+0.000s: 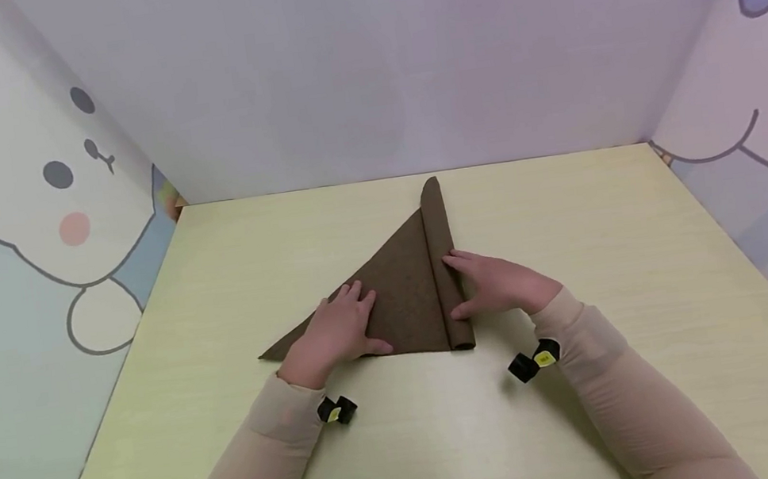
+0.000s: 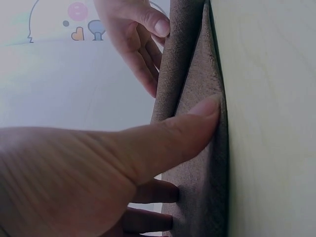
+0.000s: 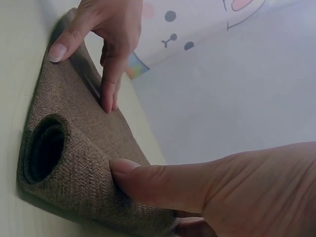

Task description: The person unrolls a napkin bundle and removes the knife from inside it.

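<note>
A brown woven cloth (image 1: pixel 401 293), shaped as a triangle, lies on the table with its right side wound into a roll (image 1: pixel 440 248). The near end of the roll shows a hollow spiral in the right wrist view. My left hand (image 1: pixel 333 329) rests on the flat part with fingers spread, its thumb (image 2: pixel 197 116) at the near edge. From the right side, my right hand (image 1: pixel 504 282) touches the roll; its thumb (image 3: pixel 153 180) lies nearly straight against the cloth. Part of its other fingers is hidden in the right wrist view.
A pale wooden table (image 1: pixel 566 201) bears the cloth. Behind it stands a plain whitish wall (image 1: pixel 371 73), with cartoon-printed panels at left (image 1: pixel 15 221) and right (image 1: pixel 753 82). Each wrist carries a small black camera on a strap.
</note>
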{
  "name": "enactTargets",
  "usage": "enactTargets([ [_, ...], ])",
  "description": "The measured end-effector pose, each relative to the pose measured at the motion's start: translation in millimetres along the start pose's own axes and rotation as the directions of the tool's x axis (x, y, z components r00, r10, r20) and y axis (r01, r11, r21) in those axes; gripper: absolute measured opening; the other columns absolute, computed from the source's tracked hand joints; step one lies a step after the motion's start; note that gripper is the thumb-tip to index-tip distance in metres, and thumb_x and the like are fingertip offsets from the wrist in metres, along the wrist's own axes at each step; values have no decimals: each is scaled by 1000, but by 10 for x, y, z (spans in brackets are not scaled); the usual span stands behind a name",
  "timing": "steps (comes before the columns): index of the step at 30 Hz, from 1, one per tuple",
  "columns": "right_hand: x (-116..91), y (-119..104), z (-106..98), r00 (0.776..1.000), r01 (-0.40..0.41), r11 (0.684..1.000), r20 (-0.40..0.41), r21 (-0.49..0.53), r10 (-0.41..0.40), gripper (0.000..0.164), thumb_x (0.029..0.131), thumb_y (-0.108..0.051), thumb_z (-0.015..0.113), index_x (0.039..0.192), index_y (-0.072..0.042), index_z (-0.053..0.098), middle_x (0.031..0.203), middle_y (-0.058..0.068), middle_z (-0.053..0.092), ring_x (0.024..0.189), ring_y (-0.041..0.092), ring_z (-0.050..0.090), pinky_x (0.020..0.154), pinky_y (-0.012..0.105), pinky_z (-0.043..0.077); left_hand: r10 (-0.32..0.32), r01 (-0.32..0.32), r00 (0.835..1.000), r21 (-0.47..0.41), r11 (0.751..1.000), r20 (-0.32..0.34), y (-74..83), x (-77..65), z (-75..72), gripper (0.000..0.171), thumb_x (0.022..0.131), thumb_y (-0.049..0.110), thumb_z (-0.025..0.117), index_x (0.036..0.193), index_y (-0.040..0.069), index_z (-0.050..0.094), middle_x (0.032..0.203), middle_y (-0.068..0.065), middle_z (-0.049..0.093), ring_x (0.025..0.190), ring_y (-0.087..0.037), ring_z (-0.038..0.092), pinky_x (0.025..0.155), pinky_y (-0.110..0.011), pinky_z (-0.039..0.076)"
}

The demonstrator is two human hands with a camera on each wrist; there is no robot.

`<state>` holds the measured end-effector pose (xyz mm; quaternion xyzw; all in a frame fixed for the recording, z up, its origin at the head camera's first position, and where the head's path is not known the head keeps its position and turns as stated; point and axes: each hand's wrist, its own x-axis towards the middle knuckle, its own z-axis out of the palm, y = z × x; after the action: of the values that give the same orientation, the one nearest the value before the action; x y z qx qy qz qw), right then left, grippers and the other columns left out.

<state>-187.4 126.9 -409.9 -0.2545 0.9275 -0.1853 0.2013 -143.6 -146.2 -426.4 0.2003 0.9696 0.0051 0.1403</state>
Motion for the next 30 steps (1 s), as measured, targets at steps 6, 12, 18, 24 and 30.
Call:
enactTargets([
  [6,-1,24,-21,1000,6,1000,4,0,-6,95,80,-38,77,152,-4,25,156,18,22,140,35,28,108,48,30,13,-14,1000,-39,999,-11,10,-7,-13,96,77,60,71,146,1,39,152,-25,28,140,-38,27,108,-46,31],
  [12,-18,-13,-35,1000,16,1000,7,-4,-16,94,82,-36,77,152,-2,24,157,19,20,140,37,28,108,49,31,7,-8,999,-10,1000,-48,49,-7,-9,90,81,60,67,144,1,42,150,-24,33,139,-38,29,108,-47,32],
  [18,37,-63,53,991,62,994,-116,-88,-72,87,87,-43,70,151,-2,28,157,17,20,140,34,28,106,57,29,28,-23,992,44,999,-124,124,43,63,91,86,67,54,148,2,35,152,-22,29,140,-38,27,109,-47,30],
  [24,150,-153,218,974,80,988,-200,-136,-106,87,88,-52,63,152,-5,27,159,13,16,146,30,12,107,63,22,3,-2,987,5,1000,-158,175,88,134,98,85,74,45,152,5,26,157,-20,17,144,-36,16,110,-48,27],
  [30,216,-175,353,969,66,990,-229,-125,-94,89,88,-53,63,152,-5,25,159,14,13,146,31,6,106,65,20,-42,41,993,-16,999,-112,193,112,167,100,84,77,41,153,6,23,157,-21,13,144,-37,13,109,-48,29],
])
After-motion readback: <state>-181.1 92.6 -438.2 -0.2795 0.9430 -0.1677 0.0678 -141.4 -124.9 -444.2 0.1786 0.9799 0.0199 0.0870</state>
